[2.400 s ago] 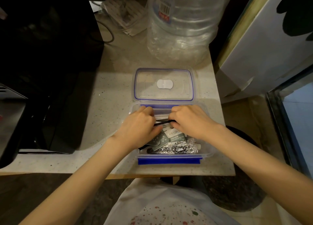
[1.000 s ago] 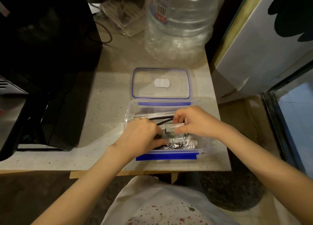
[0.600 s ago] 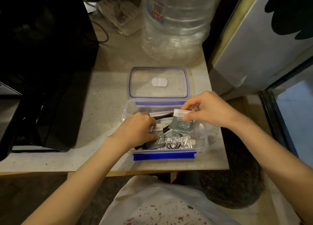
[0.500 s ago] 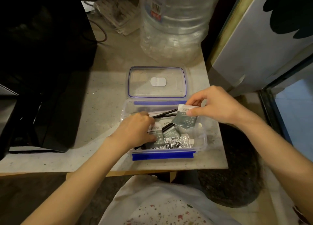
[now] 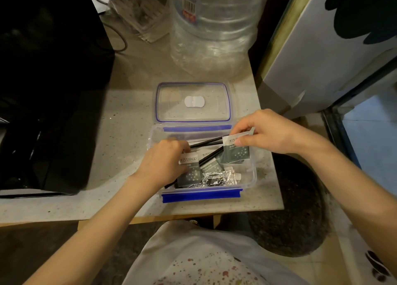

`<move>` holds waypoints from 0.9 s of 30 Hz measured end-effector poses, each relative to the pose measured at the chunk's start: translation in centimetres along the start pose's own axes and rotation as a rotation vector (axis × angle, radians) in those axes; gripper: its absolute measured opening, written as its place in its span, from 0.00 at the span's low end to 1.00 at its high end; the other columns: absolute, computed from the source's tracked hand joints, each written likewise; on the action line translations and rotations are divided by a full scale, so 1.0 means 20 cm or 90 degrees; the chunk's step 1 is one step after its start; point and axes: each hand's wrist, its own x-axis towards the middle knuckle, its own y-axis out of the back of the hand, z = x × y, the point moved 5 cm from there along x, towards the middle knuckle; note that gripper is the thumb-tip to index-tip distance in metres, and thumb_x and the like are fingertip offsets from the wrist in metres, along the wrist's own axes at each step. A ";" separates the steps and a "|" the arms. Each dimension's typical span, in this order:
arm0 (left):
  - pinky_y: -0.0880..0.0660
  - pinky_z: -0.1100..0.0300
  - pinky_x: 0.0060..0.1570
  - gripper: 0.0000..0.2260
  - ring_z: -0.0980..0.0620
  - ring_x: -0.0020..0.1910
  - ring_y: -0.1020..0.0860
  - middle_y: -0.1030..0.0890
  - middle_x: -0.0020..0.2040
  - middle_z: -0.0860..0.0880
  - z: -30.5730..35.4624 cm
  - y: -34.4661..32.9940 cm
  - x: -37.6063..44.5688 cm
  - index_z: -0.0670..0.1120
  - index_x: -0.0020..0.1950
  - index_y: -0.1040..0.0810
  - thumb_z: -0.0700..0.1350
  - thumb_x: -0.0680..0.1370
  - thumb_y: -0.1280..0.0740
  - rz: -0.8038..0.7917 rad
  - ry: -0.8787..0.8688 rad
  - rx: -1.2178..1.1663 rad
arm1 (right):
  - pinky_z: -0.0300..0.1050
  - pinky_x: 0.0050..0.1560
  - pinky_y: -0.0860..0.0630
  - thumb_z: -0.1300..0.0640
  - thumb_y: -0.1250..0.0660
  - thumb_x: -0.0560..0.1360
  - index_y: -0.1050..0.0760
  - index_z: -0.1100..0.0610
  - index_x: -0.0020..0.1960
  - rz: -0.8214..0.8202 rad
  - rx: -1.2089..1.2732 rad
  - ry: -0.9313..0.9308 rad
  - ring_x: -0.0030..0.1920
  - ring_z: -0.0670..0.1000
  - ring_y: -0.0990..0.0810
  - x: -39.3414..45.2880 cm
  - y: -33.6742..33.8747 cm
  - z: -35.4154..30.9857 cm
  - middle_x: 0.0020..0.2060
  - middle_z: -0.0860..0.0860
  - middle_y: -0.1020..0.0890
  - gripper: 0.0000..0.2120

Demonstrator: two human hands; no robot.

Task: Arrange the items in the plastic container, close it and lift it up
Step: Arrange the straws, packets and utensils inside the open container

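A clear plastic container (image 5: 253,177) with blue clips stands open near the counter's front edge. Its clear lid (image 5: 193,102) lies flat just behind it. Inside are grey sachets (image 5: 190,171), black straws (image 5: 206,143) and a crumpled foil packet (image 5: 219,177). My right hand (image 5: 268,132) pinches one grey sachet (image 5: 236,153) by its top and holds it above the container's right side. My left hand (image 5: 163,162) is down in the left half with its fingers on the sachets and straw ends; what it grips is hidden.
A big clear water bottle (image 5: 214,27) stands behind the lid. A black appliance (image 5: 49,87) fills the counter's left side. A cable and a plastic-wrapped item (image 5: 139,16) lie at the back. A white panel (image 5: 322,48) rises on the right; the counter edge (image 5: 277,199) is close by the container.
My right hand has picked a grey sachet out of the pile and lifted it up and to the right. My left hand has stayed low in the container's left half.
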 end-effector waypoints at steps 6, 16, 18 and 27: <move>0.27 0.70 0.44 0.11 0.57 0.43 0.24 0.21 0.47 0.53 0.04 0.09 0.00 0.46 0.55 0.20 0.38 0.73 0.31 0.007 -0.032 -0.139 | 0.53 0.52 0.22 0.59 0.34 0.75 0.20 0.53 0.54 0.010 0.007 -0.003 0.49 0.51 0.20 -0.01 -0.01 0.02 0.47 0.51 0.17 0.09; 0.22 0.58 0.48 0.09 0.51 0.39 0.19 0.16 0.40 0.46 0.18 0.11 0.14 0.47 0.45 0.18 0.35 0.69 0.27 -0.049 -0.027 -0.423 | 0.47 0.53 0.23 0.60 0.32 0.73 0.19 0.54 0.50 0.046 0.126 0.027 0.48 0.47 0.20 -0.05 0.05 0.03 0.47 0.48 0.17 0.07; 0.23 0.63 0.44 0.12 0.57 0.34 0.21 0.18 0.36 0.49 0.20 0.08 0.16 0.49 0.40 0.20 0.32 0.68 0.27 -0.075 -0.019 -0.488 | 0.51 0.54 0.23 0.59 0.32 0.73 0.18 0.54 0.51 0.043 0.115 0.028 0.51 0.50 0.20 -0.04 0.02 0.04 0.50 0.50 0.17 0.08; 0.23 0.68 0.33 0.11 0.60 0.29 0.21 0.18 0.33 0.51 0.20 0.03 0.15 0.47 0.41 0.21 0.30 0.70 0.31 -0.162 -0.004 -0.659 | 0.31 0.43 0.27 0.61 0.31 0.73 0.21 0.50 0.50 0.045 0.164 0.042 0.42 0.38 0.21 0.01 -0.10 0.04 0.40 0.41 0.18 0.09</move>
